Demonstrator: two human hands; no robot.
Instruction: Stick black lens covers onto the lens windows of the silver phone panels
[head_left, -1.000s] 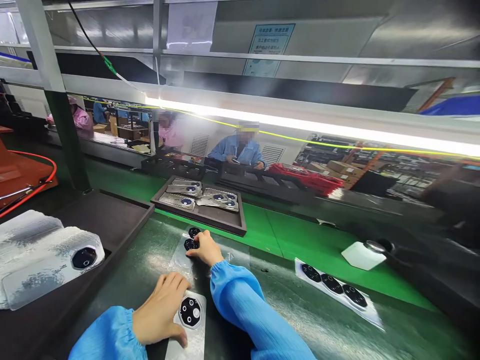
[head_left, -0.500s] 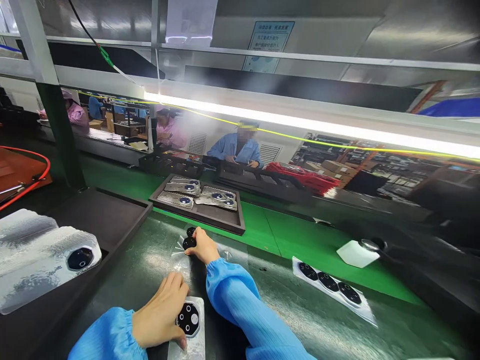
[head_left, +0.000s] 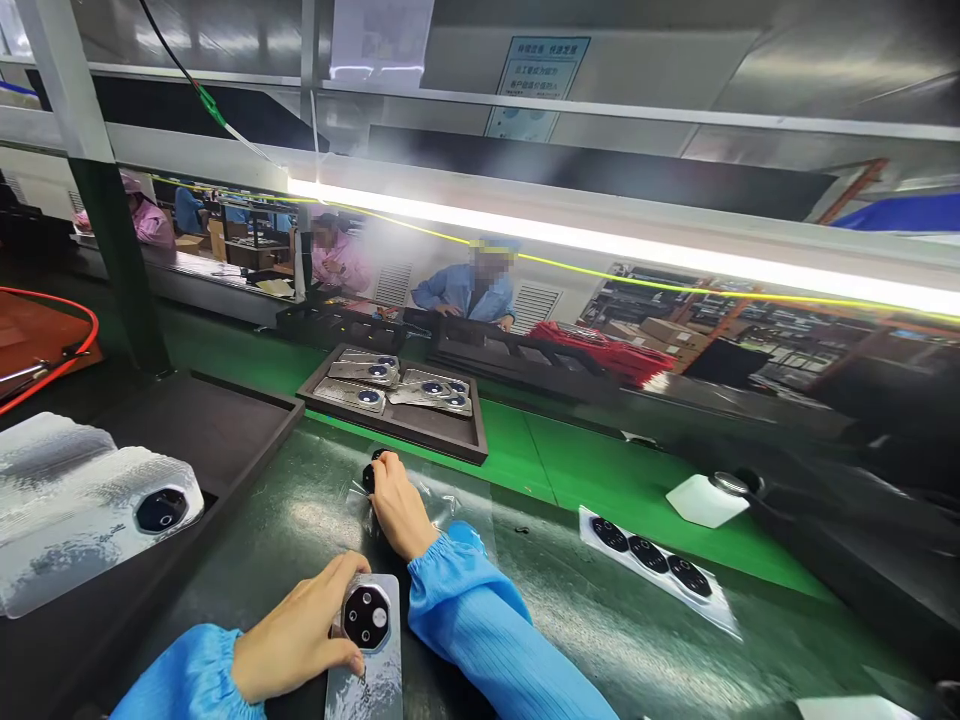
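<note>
My left hand point(head_left: 304, 632) spans a silvery phone back cover point(head_left: 384, 655) at the bottom, thumb on its face and fingers at its upper left edge. A black camera panel with several round lens openings sits near the top of the cover. Farther forward, my right hand point(head_left: 402, 505) has its fingers closed on black round camera lens covers point(head_left: 369, 478); they lie over clear film point(head_left: 450, 490) and are partly hidden by the fingers. To the right, a white backing strip point(head_left: 716, 608) carries three more black round lens covers.
Several silvery covers lie in a dark tray point(head_left: 484, 435) behind my right hand. On the left, larger-looking silvery covers point(head_left: 90, 510) rest over another dark tray point(head_left: 247, 410). A white bottle point(head_left: 701, 505) stands at the right. Beyond the bench, a person in blue point(head_left: 457, 290) sits.
My right hand has turned over the lens covers, hiding more of them. My left hand has shifted slightly left and loosened around the phone back cover, which shows more.
</note>
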